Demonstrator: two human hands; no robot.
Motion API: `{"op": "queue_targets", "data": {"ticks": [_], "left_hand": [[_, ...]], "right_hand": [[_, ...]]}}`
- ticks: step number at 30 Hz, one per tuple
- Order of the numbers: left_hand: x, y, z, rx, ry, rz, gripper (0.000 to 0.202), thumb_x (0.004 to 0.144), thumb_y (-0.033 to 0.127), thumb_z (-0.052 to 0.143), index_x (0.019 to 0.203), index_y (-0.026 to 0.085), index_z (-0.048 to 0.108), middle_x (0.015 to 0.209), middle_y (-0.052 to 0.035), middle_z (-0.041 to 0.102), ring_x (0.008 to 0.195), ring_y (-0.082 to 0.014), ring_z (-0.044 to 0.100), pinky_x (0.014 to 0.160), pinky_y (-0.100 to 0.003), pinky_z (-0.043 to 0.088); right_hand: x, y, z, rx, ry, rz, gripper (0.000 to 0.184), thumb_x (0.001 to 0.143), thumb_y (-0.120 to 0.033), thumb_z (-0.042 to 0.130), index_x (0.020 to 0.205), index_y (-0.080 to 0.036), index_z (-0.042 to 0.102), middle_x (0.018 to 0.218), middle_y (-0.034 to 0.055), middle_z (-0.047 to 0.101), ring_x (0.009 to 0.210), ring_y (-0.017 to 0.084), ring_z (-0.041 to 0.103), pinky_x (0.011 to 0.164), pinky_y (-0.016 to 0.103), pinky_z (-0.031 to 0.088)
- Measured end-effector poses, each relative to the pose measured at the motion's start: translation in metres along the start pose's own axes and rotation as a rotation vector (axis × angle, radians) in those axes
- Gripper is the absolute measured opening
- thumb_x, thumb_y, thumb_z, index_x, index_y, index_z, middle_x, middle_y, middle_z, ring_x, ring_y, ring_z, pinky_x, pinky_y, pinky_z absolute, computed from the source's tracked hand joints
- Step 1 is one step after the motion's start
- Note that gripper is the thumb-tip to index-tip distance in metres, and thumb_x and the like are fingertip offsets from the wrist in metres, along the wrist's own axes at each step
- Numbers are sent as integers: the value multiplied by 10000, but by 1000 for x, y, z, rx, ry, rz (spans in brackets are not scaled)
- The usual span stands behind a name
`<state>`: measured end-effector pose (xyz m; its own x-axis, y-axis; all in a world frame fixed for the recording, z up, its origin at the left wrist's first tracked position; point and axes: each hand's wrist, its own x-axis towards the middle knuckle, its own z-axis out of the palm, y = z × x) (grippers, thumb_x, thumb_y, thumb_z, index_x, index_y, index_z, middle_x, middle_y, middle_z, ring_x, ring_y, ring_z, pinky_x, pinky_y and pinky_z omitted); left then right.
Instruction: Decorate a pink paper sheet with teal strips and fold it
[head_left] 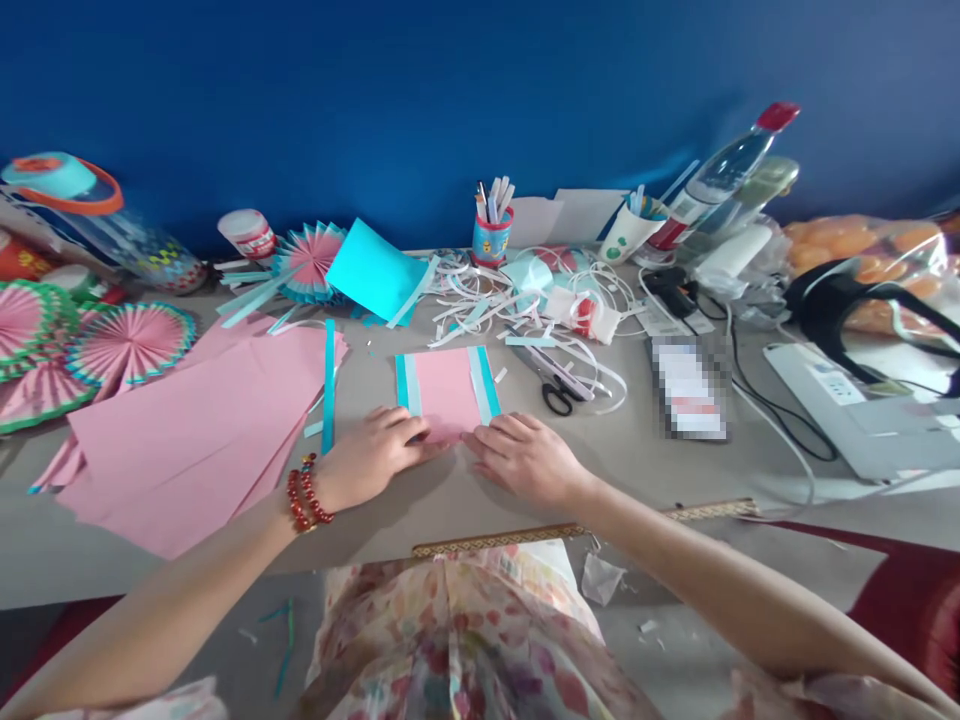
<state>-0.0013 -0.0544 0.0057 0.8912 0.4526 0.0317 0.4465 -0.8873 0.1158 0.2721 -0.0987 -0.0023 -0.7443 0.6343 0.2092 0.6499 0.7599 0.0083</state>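
Observation:
A pink sheet of paper (448,385) lies flat in front of me, with blue and pale strips along its left and right sides. At its near left corner, my left hand (375,455) has its fingers closed on the edge. My right hand (529,460) grips the near right corner the same way, fingers bent and thumb toward the middle. The fingertips partly hide the near edge. A red bead bracelet (306,495) circles my left wrist. Just left of the sheet lies a narrow blue paper strip (329,385).
Large pink sheets (195,430) are stacked at left beside pleated paper rosettes (131,345). Behind are a blue sheet (379,270), tangled paper scraps (480,300) and a pen cup (492,238). Black-handled scissors (557,395), a phone (688,390) and a leaning bottle (720,175) are at right.

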Motion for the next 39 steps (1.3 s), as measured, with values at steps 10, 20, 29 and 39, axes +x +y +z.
{"op": "queue_targets", "data": {"ticks": [10,20,29,39], "left_hand": [[-23,22,1,-21,81,-152,380,974,149,409,1322,187,557,1322,-70,590,1205,-221,511,1102,-423,368],[-40,29,8,89,18,-139,663,979,484,420,1536,174,236,1571,-81,304,1470,-260,231,1219,-493,99],[-44,34,8,114,30,-183,709,965,556,394,1535,164,237,1568,-102,298,1459,-256,270,1220,-475,136],[-49,36,13,80,84,-190,735,964,503,447,1543,136,183,1551,-153,316,1448,-276,294,1185,-506,251]], "right_hand": [[-22,-25,1,116,-53,274,467,941,-372,561,1364,-174,544,1283,90,629,1204,255,528,998,408,493],[-27,-18,-7,311,-25,315,496,956,-431,507,1397,-202,509,1343,87,595,1234,259,534,1141,489,375],[-30,-23,-7,197,19,355,557,939,-386,531,1452,-188,441,1404,107,547,1194,277,571,1070,485,458],[12,-11,-9,70,38,270,201,925,-269,576,1093,-209,668,1110,77,687,1022,239,588,957,410,448]]}}
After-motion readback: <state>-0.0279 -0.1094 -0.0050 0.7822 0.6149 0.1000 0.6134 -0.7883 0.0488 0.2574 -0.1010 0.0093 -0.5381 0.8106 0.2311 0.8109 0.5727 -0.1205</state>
